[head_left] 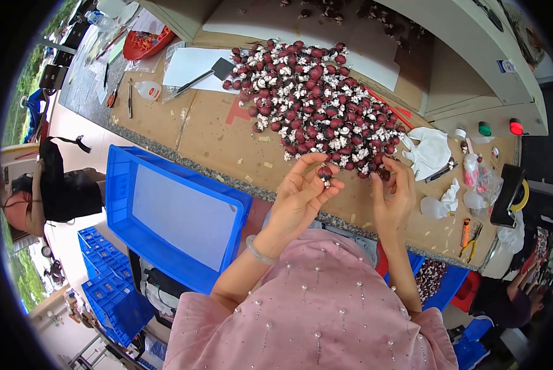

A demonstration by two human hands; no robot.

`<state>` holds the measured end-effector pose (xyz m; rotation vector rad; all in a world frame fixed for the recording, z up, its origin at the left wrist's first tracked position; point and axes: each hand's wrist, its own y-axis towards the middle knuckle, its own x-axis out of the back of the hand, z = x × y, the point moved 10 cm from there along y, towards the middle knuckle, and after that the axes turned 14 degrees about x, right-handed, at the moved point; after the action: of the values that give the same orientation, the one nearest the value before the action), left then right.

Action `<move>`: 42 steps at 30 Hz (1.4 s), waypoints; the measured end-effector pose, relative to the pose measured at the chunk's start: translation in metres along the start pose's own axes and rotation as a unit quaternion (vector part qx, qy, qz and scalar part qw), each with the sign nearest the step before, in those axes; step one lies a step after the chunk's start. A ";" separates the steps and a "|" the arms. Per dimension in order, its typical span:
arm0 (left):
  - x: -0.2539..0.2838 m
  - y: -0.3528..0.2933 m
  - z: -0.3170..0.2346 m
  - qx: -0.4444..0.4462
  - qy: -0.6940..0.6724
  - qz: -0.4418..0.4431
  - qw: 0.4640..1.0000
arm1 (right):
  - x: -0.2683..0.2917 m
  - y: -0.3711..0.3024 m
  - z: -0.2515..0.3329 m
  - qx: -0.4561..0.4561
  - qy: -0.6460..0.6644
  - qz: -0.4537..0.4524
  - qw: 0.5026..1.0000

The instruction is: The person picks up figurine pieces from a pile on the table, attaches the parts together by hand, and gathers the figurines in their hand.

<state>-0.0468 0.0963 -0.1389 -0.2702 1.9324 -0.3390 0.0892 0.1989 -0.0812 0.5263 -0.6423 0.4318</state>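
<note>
My left hand (296,200) is closed in a pinch on a small dark red ball-shaped piece (325,172) with a white tip, held just in front of the pile. At the pile's near right edge, the thumb and forefinger of my right hand (392,200) close around another dark red piece (384,175). Its far side is partly hidden by my fingers. A wide pile (313,105) of the same dark red and white pieces covers the middle of the bench. Their exact kind is too small to make out.
An open blue crate (242,225) stands left of my arm. White cloth (429,151), a tape dispenser (510,196) and yellow-handled pliers (472,248) lie right. A tweezer-like tool (129,98) and small bottle (148,90) are at left. A grey cabinet (474,114) overhangs the back.
</note>
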 end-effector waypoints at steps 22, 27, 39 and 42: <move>0.004 0.018 0.017 0.027 0.338 -0.137 0.931 | -0.004 -0.019 -0.014 0.102 -0.087 -0.065 0.989; -0.010 0.022 0.027 0.030 0.433 -0.114 0.894 | 0.015 -0.034 -0.032 0.001 0.092 -0.111 0.990; -0.029 0.011 0.053 0.102 0.270 0.000 0.957 | 0.003 -0.030 0.000 0.062 0.279 -0.012 0.958; -0.022 0.008 0.054 0.111 0.252 -0.004 0.961 | -0.005 -0.030 0.000 0.033 0.317 0.018 0.948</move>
<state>0.0115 0.1056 -0.1424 -0.0412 2.3664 -0.6776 0.1014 0.1748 -0.0942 0.4062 -0.0156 0.6227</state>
